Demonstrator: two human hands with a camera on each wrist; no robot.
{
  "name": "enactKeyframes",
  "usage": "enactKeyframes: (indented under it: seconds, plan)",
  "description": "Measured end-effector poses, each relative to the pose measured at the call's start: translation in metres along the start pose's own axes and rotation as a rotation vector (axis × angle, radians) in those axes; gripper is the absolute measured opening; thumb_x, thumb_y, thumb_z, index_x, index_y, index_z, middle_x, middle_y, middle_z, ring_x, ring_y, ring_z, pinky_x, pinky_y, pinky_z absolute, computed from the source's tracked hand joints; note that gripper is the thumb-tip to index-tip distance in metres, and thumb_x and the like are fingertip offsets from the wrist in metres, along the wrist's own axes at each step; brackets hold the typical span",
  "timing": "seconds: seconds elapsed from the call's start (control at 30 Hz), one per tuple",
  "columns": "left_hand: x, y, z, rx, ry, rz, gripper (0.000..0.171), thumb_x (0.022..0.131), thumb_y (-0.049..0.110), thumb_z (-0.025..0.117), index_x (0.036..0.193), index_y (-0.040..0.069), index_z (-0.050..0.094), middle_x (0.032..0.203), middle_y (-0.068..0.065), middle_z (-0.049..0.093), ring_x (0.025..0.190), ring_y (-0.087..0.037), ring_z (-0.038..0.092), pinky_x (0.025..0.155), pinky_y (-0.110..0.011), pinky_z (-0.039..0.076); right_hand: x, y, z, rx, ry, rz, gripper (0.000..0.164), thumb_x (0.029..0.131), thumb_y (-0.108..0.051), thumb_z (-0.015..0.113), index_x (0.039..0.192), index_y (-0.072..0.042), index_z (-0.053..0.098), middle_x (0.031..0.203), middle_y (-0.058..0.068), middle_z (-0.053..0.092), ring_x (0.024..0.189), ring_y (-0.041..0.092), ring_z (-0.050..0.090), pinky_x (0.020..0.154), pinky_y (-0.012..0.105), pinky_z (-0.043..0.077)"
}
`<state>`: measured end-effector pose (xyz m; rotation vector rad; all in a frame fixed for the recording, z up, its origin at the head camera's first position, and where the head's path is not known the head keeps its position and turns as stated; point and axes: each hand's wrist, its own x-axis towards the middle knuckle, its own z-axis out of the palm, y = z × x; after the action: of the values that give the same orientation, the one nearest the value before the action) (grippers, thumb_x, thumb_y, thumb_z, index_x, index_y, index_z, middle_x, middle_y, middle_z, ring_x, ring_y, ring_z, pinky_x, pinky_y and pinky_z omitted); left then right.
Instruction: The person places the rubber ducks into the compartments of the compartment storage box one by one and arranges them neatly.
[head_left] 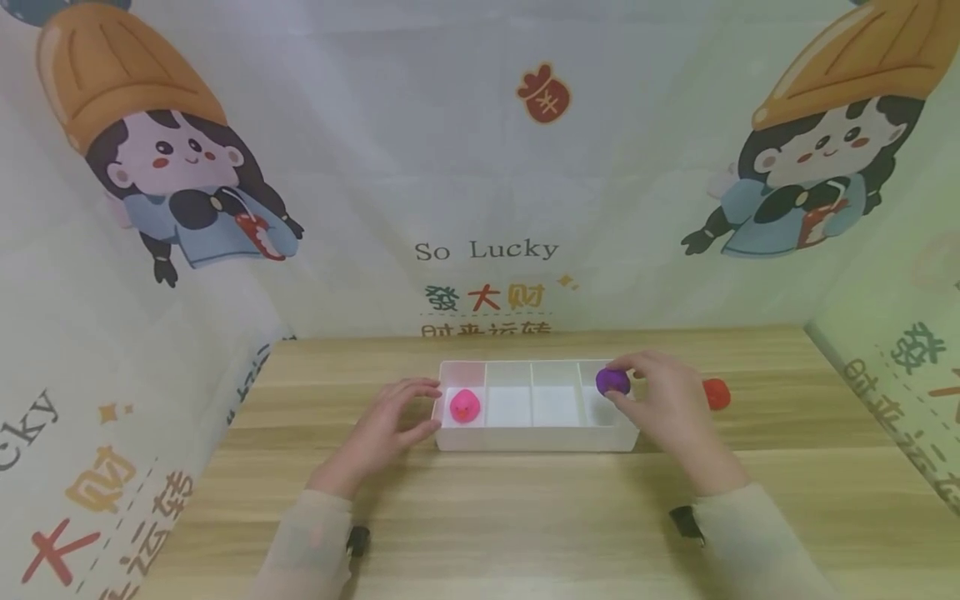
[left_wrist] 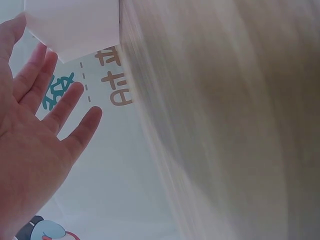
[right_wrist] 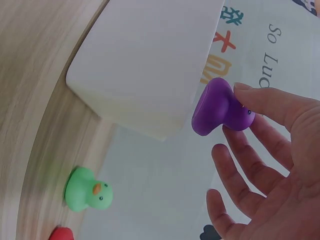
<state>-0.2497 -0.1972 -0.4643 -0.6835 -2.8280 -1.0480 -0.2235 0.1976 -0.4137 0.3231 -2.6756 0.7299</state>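
A white box (head_left: 536,439) with several compartments in a row stands on the table. In its leftmost compartment sits a pink rubber duck (head_left: 465,406). My right hand (head_left: 667,404) pinches a purple rubber duck (right_wrist: 216,107) between thumb and fingers, over the rightmost compartment in the head view. At the box's left end is my left hand (head_left: 386,421), fingers extended and spread, the tips at the end wall. To the right of the box, the right wrist view shows a green rubber duck (right_wrist: 86,190); my right hand hides it in the head view.
A red object (head_left: 717,394) lies on the wooden table (head_left: 517,517) beyond my right hand, partly hidden by it. Printed cloth (head_left: 480,150) hangs behind the table and along both sides.
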Motion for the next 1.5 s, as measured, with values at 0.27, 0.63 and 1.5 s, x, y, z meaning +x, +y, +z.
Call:
enactKeyframes:
  seconds: [0.27,0.63,1.5]
  plan:
    - [-0.002,0.000,0.001,-0.007,0.002,0.001,0.043,0.094,0.023,0.078,0.133,0.011,0.064,0.152,-0.003,0.056,0.145,-0.033,0.045,0.123,-0.059,0.034,0.004,-0.012,0.011,-0.001,-0.035,0.011,0.029,0.083,-0.019,0.087,0.110,-0.013,0.077,0.113,0.009,0.076,0.105,0.035,0.069,0.096,0.059,0.049]
    - [-0.002,0.001,-0.001,-0.007,-0.001,-0.013,0.044,0.094,0.024,0.077,0.134,0.012,0.064,0.152,-0.003,0.055,0.146,-0.034,0.044,0.123,-0.060,0.033,0.010,-0.022,0.022,-0.014,-0.059,0.017,0.030,0.083,-0.021,0.087,0.110,-0.015,0.077,0.115,0.008,0.076,0.107,0.033,0.069,0.098,0.058,0.049]
    - [-0.002,0.001,-0.001,0.000,0.000,-0.013,0.043,0.093,0.023,0.078,0.132,0.011,0.065,0.151,-0.004,0.056,0.146,-0.034,0.045,0.124,-0.059,0.033,0.017,-0.057,0.049,0.049,-0.082,-0.052,0.028,0.083,-0.023,0.087,0.109,-0.018,0.077,0.116,0.004,0.076,0.112,0.028,0.068,0.103,0.056,0.049]
